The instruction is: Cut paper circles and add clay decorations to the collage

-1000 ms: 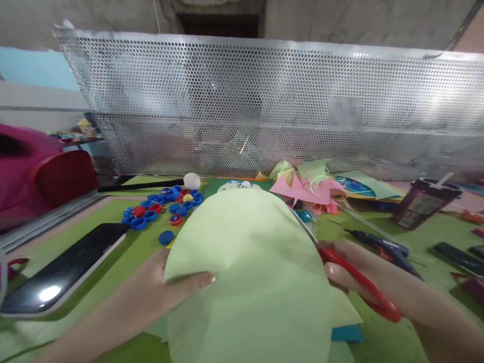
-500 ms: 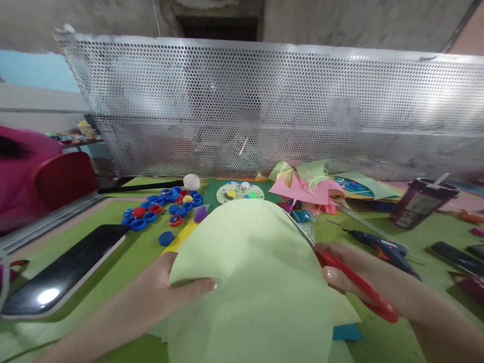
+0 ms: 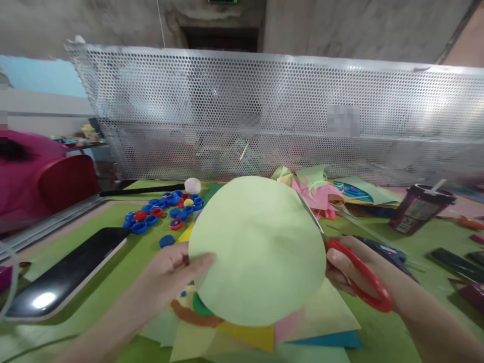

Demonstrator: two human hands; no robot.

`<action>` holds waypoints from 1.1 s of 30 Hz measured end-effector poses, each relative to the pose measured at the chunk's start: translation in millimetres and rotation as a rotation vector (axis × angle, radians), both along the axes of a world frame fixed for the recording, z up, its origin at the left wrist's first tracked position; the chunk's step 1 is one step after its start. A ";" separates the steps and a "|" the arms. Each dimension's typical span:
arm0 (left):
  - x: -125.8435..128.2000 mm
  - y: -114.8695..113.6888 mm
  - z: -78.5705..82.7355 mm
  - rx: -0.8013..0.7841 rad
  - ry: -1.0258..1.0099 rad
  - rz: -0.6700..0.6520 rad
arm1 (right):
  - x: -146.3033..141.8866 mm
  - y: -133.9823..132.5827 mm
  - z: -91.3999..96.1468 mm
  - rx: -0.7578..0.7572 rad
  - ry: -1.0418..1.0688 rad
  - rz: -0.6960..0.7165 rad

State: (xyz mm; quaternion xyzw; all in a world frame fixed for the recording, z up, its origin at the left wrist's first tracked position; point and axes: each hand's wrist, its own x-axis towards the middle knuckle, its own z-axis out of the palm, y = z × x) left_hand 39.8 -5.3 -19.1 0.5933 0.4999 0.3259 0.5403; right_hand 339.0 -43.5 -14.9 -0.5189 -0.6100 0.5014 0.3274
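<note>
A round sheet of pale green paper point(image 3: 257, 247) is held up over the table in front of me. My left hand point(image 3: 177, 264) pinches its left edge, thumb on the near face and fingers behind. In my right hand point(image 3: 351, 262) is a pair of scissors with red handles point(image 3: 363, 280); the metal blades lie along the paper's upper right edge, partly hidden behind it. Beneath the disc, loose paper sheets point(image 3: 321, 317) in cream, yellow, pink and blue overlap on the table, beside a brown and green cut-out piece point(image 3: 200, 310) partly covered by the disc.
Blue and red bottle caps point(image 3: 151, 220) cluster left of the paper, near a phone point(image 3: 71, 272). Paper scraps point(image 3: 321, 194) pile at the back right. A glue gun point(image 3: 385, 252) and a dark cup with a straw point(image 3: 421, 209) stand right. A perforated metal screen point(image 3: 264, 116) borders the back.
The green paper has tipped up to face me, now showing as a full circle and uncovering the sheets below. Both hands still hold on, the left slightly higher and further right.
</note>
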 end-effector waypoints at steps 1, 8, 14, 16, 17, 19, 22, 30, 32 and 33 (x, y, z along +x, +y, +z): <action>-0.2 0.5 -1.4 0.070 0.059 0.072 | -0.4 0.0 0.4 -0.004 -0.018 0.007; 7.2 -14.3 3.5 0.414 0.446 0.390 | -2.3 -4.5 3.1 0.037 -0.154 0.013; 21.9 -26.6 10.8 0.304 0.393 0.427 | -3.2 -6.7 5.4 0.091 -0.310 -0.012; 20.9 -26.1 10.6 0.309 0.401 0.425 | -3.2 -5.9 3.3 0.080 -0.272 -0.033; 19.9 -25.5 10.5 0.316 0.409 0.421 | -3.1 -5.2 1.9 0.065 -0.241 -0.045; 18.0 -24.4 10.6 0.338 0.425 0.415 | -2.9 -3.6 -0.6 0.019 -0.172 -0.065; 17.3 -24.0 12.0 0.337 0.425 0.413 | -3.0 -1.3 -1.5 -0.054 -0.100 -0.043; 15.4 -23.9 7.3 0.282 0.368 0.349 | -2.6 -8.3 13.6 0.094 -0.274 0.004; 14.2 -24.2 6.2 0.308 0.392 0.339 | -2.5 -8.6 15.6 0.134 -0.324 0.017; 13.5 -24.1 6.0 0.328 0.416 0.336 | -2.4 -8.2 15.6 0.131 -0.333 0.018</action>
